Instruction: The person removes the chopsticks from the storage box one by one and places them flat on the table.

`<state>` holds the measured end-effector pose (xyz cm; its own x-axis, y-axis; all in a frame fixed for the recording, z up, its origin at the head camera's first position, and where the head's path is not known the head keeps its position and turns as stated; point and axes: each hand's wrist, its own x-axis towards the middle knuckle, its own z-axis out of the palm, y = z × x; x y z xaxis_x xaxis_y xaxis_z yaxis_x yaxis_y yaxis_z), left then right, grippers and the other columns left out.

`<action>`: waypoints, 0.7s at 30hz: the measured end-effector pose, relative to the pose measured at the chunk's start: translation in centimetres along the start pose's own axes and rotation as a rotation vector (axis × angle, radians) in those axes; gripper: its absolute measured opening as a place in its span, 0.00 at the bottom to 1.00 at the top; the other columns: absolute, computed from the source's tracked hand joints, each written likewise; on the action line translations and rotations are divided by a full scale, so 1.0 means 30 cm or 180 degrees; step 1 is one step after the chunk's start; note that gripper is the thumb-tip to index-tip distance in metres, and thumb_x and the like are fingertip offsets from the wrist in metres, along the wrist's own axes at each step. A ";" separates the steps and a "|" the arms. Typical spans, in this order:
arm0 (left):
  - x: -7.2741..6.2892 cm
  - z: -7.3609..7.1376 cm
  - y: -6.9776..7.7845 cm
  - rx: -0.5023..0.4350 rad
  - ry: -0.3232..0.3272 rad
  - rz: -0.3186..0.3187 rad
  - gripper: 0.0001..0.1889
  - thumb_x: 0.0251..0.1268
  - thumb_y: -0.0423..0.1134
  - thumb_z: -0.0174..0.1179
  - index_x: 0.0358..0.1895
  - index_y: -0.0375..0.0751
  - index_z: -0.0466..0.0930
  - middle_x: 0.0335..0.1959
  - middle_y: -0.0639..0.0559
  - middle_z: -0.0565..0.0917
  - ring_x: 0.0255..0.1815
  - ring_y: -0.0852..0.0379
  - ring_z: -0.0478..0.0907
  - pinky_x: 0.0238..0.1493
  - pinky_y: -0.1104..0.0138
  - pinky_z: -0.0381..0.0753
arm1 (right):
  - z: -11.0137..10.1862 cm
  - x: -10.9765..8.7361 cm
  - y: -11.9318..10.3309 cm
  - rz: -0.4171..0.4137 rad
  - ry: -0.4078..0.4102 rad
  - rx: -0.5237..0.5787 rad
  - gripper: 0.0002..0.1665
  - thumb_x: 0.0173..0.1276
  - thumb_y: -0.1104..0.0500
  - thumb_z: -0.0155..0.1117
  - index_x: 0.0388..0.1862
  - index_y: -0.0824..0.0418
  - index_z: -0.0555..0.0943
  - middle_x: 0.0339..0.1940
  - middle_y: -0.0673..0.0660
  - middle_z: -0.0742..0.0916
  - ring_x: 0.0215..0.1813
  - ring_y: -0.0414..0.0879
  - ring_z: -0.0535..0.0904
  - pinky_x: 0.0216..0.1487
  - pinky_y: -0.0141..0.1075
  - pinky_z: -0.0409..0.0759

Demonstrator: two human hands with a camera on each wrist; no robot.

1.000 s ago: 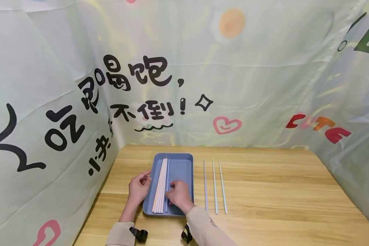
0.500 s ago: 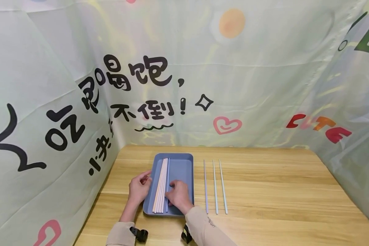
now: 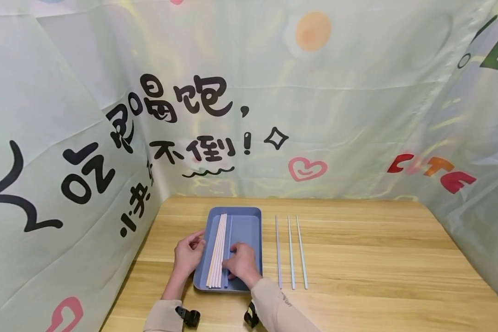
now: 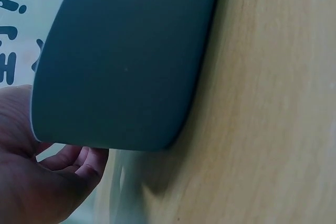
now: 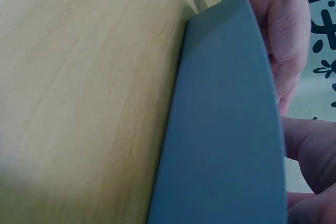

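Observation:
My left hand [image 3: 188,252] holds the left rim of a blue tray [image 3: 253,226], thumb at the edge. In the left wrist view its fingers [image 4: 93,165] are bent beside the tray wall [image 4: 126,72]. Several pale pink chopsticks [image 3: 217,253] lie lengthwise in the tray's left half, fanned slightly. Just right of them is a blue chopstick [image 3: 230,230], which my right hand [image 3: 242,263] pinches near its lower part. The right wrist view shows mainly the tray's outer wall [image 5: 226,114], which hides the right fingertips and the chopsticks.
Right of the tray, a purple-blue chopstick [image 3: 278,253] and two light blue chopsticks [image 3: 291,253] lie roughly parallel on the wooden table [image 3: 357,249]. Printed cloth [image 3: 348,115] surrounds the table at the back and sides.
The blue chopstick in the tray has shifted a little right at its far end, opening a gap from the pink ones. Both hands stay nearly where they were.

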<state>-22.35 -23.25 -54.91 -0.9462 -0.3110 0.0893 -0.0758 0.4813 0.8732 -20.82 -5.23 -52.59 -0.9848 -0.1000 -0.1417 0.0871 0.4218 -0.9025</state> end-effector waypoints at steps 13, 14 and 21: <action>-0.004 0.000 0.017 -0.0037 0.0032 0.0043 0.17 0.69 0.27 0.64 0.59 0.36 0.88 0.42 0.41 0.89 0.40 0.57 0.81 0.39 0.77 0.79 | -0.029 -0.001 -0.004 0.0383 -0.0164 0.0380 0.26 0.55 0.70 0.78 0.52 0.76 0.80 0.30 0.63 0.84 0.18 0.48 0.85 0.21 0.38 0.86; -0.004 0.001 0.018 -0.0041 0.0035 0.0036 0.17 0.69 0.27 0.64 0.59 0.36 0.88 0.42 0.41 0.89 0.41 0.57 0.81 0.39 0.77 0.79 | -0.032 -0.003 -0.004 0.0386 -0.0182 0.0425 0.25 0.55 0.70 0.77 0.51 0.76 0.80 0.29 0.62 0.84 0.18 0.48 0.86 0.22 0.38 0.86; -0.005 0.001 0.019 -0.0021 0.0051 0.0031 0.17 0.70 0.27 0.63 0.59 0.36 0.87 0.43 0.40 0.89 0.41 0.56 0.82 0.40 0.76 0.79 | -0.058 -0.014 -0.013 0.0449 -0.0308 0.0601 0.22 0.58 0.71 0.75 0.50 0.76 0.78 0.26 0.60 0.84 0.20 0.44 0.84 0.25 0.37 0.87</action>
<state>-22.26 -22.92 -54.45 -0.9417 -0.3195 0.1054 -0.0645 0.4790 0.8754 -20.70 -3.77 -51.46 -0.9428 -0.1417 -0.3018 0.2581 0.2628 -0.9297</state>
